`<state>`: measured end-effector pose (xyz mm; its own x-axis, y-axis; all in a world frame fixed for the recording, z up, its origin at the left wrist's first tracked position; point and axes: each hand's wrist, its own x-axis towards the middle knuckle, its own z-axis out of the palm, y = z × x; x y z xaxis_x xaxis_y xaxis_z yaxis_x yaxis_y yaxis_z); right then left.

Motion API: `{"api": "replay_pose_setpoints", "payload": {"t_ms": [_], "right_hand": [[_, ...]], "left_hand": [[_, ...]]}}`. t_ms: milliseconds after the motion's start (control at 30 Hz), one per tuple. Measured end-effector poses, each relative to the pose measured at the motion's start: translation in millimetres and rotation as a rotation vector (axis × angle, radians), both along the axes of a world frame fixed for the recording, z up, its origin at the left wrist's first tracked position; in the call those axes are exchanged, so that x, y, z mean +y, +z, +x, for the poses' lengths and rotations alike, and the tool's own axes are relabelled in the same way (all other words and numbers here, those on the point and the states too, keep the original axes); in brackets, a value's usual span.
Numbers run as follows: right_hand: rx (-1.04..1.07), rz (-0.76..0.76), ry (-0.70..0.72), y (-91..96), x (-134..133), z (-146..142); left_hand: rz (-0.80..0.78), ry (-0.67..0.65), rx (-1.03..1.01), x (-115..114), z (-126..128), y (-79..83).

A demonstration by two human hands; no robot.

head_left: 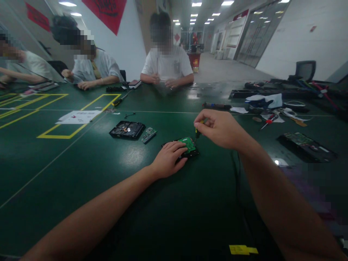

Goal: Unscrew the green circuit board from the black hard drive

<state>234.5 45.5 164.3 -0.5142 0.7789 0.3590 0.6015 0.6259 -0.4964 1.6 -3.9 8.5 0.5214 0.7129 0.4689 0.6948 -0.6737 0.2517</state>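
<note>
Tape outlines (pixel 54 136) mark the left of the green table (pixel 116 192) in yellow, with a white paper sheet (pixel 78 117) lying partly over one of them. Next come a black shell (pixel 115 131) with small loose pieces in it and, just beside it, a narrow circuit board (pixel 149 135). Across the table sits a co-worker in a white T-shirt (pixel 167 69). Near the middle, the left hand (pixel 170 157) holds a black unit (pixel 193 153), fingers laid over its top and thumb along the near edge. Green board (pixel 191 142) shows past the fingertips; the longer side seems to run across the view, though the hand hides much of the left end. Just beyond the right end, a screwdriver (pixel 197 132) stands nearly upright, its tip at the board's right edge; whether it sits in a screw is too small to tell. The right hand (pixel 214 127) pinches its handle between thumb and fingers, a narrow grip, so the unit lies below and to the left of that hand. The left hand is the nearer one, touching the unit directly, while the right reaches it only through the shaft. Farther right are a red-handled driver (pixel 269 120) and a second unit (pixel 308 145), well apart.
</note>
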Motion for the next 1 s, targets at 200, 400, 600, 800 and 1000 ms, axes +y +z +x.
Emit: {"api": "replay_pose_setpoints", "payload": {"t_ms": [200, 400, 600, 800, 1000], "right_hand": [[-0.042, 0.013, 0.044, 2.7, -1.3, 1.0], [-0.054, 0.046, -0.02, 0.5, 0.2, 0.7], [-0.076, 0.094, 0.048, 2.3, 2.3, 3.8], [-0.091, 0.061, 0.081, 3.5, -0.1, 4.4], [-0.065, 0.057, 0.017, 2.7, 0.6, 3.6]], "left_hand": [[0.006, 0.003, 0.015, 0.2, -0.3, -0.9], [-0.012, 0.007, 0.002, -0.7, 0.3, 0.4], [0.002, 0.003, 0.009, -0.1, 0.5, 0.3], [0.01, 0.015, 0.012, -0.8, 0.4, -0.5], [0.007, 0.007, 0.014, 0.5, 0.0, -1.7]]}}
